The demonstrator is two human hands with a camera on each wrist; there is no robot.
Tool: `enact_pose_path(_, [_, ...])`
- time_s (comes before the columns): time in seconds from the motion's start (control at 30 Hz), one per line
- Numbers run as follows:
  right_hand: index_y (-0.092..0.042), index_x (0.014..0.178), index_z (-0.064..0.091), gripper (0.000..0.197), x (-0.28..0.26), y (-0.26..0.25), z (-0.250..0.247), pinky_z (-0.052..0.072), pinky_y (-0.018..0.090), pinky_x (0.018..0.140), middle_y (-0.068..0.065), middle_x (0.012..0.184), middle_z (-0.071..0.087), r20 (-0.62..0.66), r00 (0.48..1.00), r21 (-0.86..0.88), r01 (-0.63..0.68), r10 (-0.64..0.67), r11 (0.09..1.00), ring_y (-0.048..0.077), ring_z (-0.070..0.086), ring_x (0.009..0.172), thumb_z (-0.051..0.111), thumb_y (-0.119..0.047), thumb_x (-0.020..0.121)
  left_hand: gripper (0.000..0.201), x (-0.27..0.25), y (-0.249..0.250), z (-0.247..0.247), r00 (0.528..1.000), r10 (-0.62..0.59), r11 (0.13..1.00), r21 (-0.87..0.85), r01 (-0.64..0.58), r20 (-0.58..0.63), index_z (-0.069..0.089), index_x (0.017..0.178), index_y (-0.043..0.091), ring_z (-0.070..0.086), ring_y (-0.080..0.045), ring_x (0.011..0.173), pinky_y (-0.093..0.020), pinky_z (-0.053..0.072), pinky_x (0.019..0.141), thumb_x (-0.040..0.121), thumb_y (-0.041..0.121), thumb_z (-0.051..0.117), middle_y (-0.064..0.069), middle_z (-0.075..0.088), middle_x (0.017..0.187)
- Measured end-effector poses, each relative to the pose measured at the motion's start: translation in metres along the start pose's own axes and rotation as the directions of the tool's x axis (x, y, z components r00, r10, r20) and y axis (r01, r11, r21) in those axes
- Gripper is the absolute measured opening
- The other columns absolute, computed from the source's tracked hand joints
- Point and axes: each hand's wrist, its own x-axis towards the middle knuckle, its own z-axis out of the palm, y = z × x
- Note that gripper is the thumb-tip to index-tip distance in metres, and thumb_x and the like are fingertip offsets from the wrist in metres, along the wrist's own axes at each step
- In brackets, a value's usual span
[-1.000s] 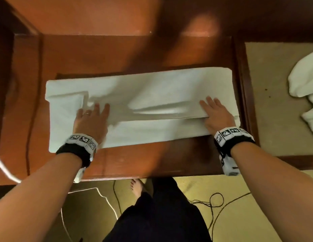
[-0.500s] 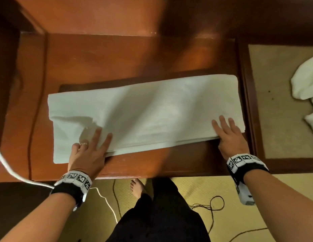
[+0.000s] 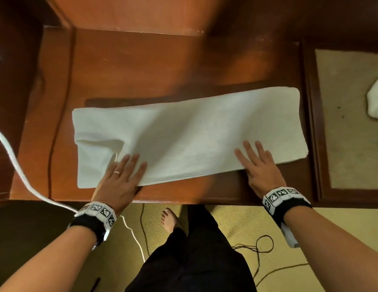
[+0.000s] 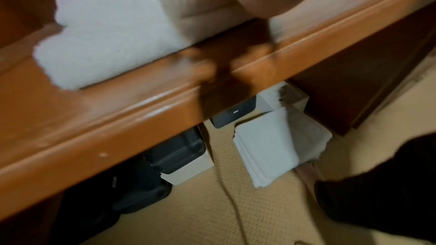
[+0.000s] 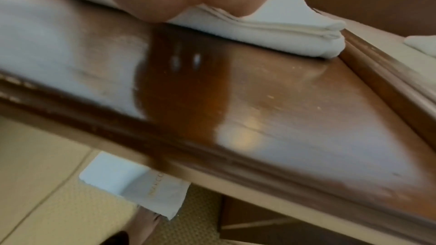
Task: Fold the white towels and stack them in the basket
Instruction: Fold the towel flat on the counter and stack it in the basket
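A white towel, folded into a long strip, lies across the wooden desk. My left hand lies flat on its near left part with straight fingers. My right hand lies flat on its near right part, fingers spread. The left wrist view shows the towel's left end on the desk, and below the desk a pile of folded white towels on the carpet. The towel's layered right end appears in the right wrist view. No basket can be made out.
More white towel lies on a beige surface to the right of the desk. A white cable hangs over the desk's left front edge. Black cords lie on the carpet by my bare foot. Dark cases sit under the desk.
Both hands drew the towel's top layer toward me to the near edge, flattening the wrinkles and finishing the lengthwise fold. They now rest near the front edge.
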Motion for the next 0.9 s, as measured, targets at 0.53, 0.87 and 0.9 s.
enact_pose_path(0.53, [-0.02,0.144,0.038,0.062,0.085,-0.098,-0.019,0.032,0.06,0.111,0.014,0.16,0.022,0.038,0.966,-0.045,0.259,-0.257,0.965,0.042,0.018,0.147,0.063,-0.017,0.088,0.061,0.018,-0.075,-0.06,0.857,-0.515,0.833,0.235,0.5,0.003,0.025,0.153,0.028,0.052,-0.035,0.123,-0.053,0.027,0.101,0.094,0.029,0.041,-0.006,0.04,0.153])
enact_pose_path(0.87, [-0.023,0.153,0.021,0.061,0.092,-0.11,-0.036,0.016,0.058,0.118,0.01,0.165,-0.005,-0.014,0.991,-0.003,0.135,-0.136,0.991,0.031,-0.002,0.151,0.027,-0.051,0.099,0.068,0.051,-0.013,-0.056,0.938,-0.34,0.906,-0.241,0.347,0.069,0.003,0.157,0.037,0.002,-0.03,0.153,-0.057,0.016,0.119,0.098,0.065,0.02,0.002,-0.011,0.167])
enact_pose_path(0.9, [-0.026,0.155,0.015,0.062,0.097,-0.109,-0.035,0.011,0.058,0.118,0.009,0.164,-0.01,-0.027,0.995,-0.009,0.094,-0.095,0.995,0.031,-0.007,0.151,0.027,-0.051,0.1,0.069,0.063,-0.005,-0.054,0.94,-0.335,0.9,-0.274,0.34,0.066,-0.002,0.157,0.04,-0.006,-0.031,0.153,-0.057,0.011,0.12,0.097,0.069,0.015,0.003,-0.018,0.166])
